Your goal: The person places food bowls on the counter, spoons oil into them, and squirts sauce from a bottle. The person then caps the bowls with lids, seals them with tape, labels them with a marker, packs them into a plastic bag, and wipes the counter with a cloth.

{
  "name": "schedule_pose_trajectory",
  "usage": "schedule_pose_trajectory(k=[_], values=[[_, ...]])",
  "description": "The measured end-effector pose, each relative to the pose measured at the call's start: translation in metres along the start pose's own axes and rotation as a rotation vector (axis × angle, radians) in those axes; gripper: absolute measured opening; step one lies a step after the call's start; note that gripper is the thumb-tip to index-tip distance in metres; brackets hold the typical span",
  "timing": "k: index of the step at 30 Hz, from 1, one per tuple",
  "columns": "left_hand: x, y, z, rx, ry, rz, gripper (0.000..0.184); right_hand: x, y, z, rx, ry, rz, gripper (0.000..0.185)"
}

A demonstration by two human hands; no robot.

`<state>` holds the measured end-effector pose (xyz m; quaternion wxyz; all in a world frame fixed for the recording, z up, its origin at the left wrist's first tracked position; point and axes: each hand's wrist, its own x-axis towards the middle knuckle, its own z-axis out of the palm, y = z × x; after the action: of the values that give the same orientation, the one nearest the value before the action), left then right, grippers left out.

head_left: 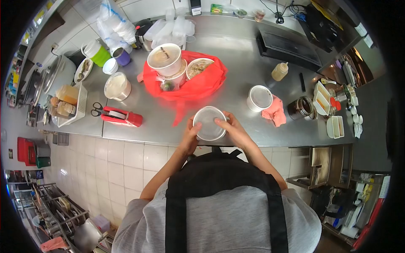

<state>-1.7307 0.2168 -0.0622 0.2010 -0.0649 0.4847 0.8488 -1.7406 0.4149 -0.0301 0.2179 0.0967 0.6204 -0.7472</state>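
Observation:
Between my two hands is a round white takeaway tub with a translucent lid [209, 122], at the front edge of the steel counter. My left hand [191, 135] grips its left side, and my right hand [234, 131] grips the right side; both thumbs lie on the lid. The tub's underside is hidden. Just beyond it, an open red plastic bag [211, 86] holds several lidded tubs, one tub [164, 59] stacked on top. To the right, another lidded tub [259, 98] stands beside a crumpled pink cloth [276, 111].
A red tape dispenser [128, 118], scissors [96, 109] and a white tub [117, 87] are on the left. A white basket [80, 105] holds bottles. Toward the right stand a squeeze bottle [279, 71], a dark jar [299, 108] and small white trays [335, 126].

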Motion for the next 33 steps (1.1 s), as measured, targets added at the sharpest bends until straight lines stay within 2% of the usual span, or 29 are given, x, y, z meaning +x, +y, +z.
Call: schedule_pose_trajectory(k=[3, 6, 9, 12, 15, 16, 19, 21, 23, 25, 27, 30, 33], values=[[-0.008, 0.002, -0.004, -0.014, -0.060, 0.018, 0.070, 0.020, 0.005, -0.007, 0.028, -0.123, 0.002, 0.078], [-0.014, 0.005, -0.019, 0.285, 0.069, -0.146, 0.071, 0.041, 0.000, -0.014, -0.144, -0.173, 0.139, 0.084], [-0.025, -0.002, -0.037, 0.452, 0.326, -0.060, 0.068, 0.075, 0.011, -0.020, -0.370, -0.236, 0.194, 0.093], [-0.046, 0.013, -0.065, 0.426, 0.310, -0.052, 0.058, 0.089, -0.015, -0.021, -0.498, -0.413, 0.242, 0.087], [-0.074, 0.017, -0.081, 0.275, 0.419, -0.021, 0.053, 0.090, -0.071, 0.002, -1.216, -0.395, 0.196, 0.098], [-0.080, 0.016, -0.086, 0.255, 0.473, -0.012, 0.051, 0.103, -0.053, 0.001, -1.524, -0.219, -0.006, 0.089], [-0.100, 0.008, -0.100, 0.194, 0.584, 0.001, 0.047, 0.077, -0.105, 0.080, -1.305, -0.475, -0.301, 0.077], [-0.108, 0.008, -0.106, 0.139, 0.610, 0.014, 0.044, 0.110, -0.093, 0.141, -1.102, -0.793, -0.402, 0.069], [-0.114, 0.013, -0.106, 0.156, 0.596, 0.041, 0.040, 0.147, -0.054, 0.208, -0.926, -0.694, -0.516, 0.063], [-0.120, 0.016, -0.106, 0.178, 0.592, 0.056, 0.038, 0.186, -0.013, 0.270, -0.864, -0.456, -0.492, 0.057], [-0.122, 0.020, -0.107, 0.208, 0.594, 0.071, 0.035, 0.172, -0.040, 0.300, -0.850, -0.624, -0.232, 0.057], [-0.120, 0.028, -0.112, 0.248, 0.597, 0.071, 0.036, 0.225, 0.012, 0.339, -0.867, -0.629, -0.062, 0.047], [-0.108, 0.040, -0.117, 0.236, 0.599, 0.133, 0.035, 0.224, 0.014, 0.324, -0.740, -0.630, -0.245, 0.037]])
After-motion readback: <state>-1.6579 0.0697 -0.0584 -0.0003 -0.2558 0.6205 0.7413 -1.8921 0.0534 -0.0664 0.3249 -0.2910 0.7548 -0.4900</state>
